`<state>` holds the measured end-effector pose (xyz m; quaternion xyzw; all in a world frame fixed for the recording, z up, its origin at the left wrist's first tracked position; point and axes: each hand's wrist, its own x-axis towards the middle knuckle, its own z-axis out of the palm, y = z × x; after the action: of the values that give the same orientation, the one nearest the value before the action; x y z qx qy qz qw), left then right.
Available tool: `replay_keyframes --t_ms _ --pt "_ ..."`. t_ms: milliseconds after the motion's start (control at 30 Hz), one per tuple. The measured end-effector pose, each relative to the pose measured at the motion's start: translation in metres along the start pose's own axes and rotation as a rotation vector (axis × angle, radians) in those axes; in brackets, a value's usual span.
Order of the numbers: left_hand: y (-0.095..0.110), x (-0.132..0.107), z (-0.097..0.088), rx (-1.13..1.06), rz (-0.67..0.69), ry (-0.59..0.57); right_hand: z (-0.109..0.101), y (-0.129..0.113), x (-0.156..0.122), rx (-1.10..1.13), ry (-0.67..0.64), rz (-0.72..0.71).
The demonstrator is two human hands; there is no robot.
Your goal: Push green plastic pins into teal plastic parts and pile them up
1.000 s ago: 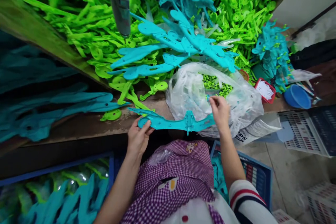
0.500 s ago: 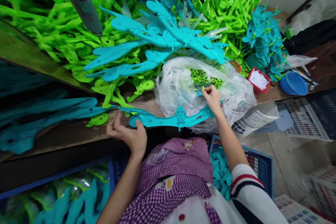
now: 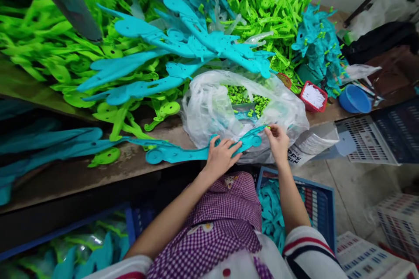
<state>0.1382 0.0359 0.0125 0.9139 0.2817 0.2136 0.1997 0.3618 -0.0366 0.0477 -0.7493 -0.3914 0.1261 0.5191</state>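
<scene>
A long, curved teal plastic part (image 3: pixel 178 155) lies across the front of the bench. My left hand (image 3: pixel 221 155) is wrapped over its middle, fingers on the top face. At the part's right tip, my right hand (image 3: pixel 279 143) pinches a small lime-green piece (image 3: pixel 268 127) between thumb and fingertips. The piece touches or nearly touches that tip; the exact contact is too small to tell. Just behind both hands, a crumpled clear plastic bag (image 3: pixel 204 111) stands open around many small green pieces (image 3: pixel 261 105).
Teal parts (image 3: pixel 140 28) and lime-green parts (image 3: pixel 271 0) are heaped at the back. To the right sit a red basket of white pieces (image 3: pixel 313 96) and a blue bowl (image 3: pixel 355 99). Blue crates (image 3: pixel 330 209) flank my lap below the bench edge (image 3: pixel 98 174).
My left hand has gone from the part's left end to its middle. From over the bag, my right hand has brought the small green piece down to the right tip.
</scene>
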Motion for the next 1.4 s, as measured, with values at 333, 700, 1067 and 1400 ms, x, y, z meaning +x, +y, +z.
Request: replay_keyframes --t_ms 333,700,1067,1400 --pt "0.005 0.01 0.001 -0.008 -0.063 0.011 0.021 0.022 -0.012 -0.161 -0.149 -0.01" --pt "0.005 0.012 0.001 -0.031 -0.089 0.03 0.022 0.026 -0.01 -0.201 -0.197 -0.019" --pt "0.004 0.013 0.005 -0.003 -0.076 0.046 0.03 0.033 -0.017 -0.53 -0.221 -0.221" --pt "0.001 0.016 0.002 -0.029 -0.081 0.028 0.032 0.037 -0.014 -0.51 -0.224 -0.211"
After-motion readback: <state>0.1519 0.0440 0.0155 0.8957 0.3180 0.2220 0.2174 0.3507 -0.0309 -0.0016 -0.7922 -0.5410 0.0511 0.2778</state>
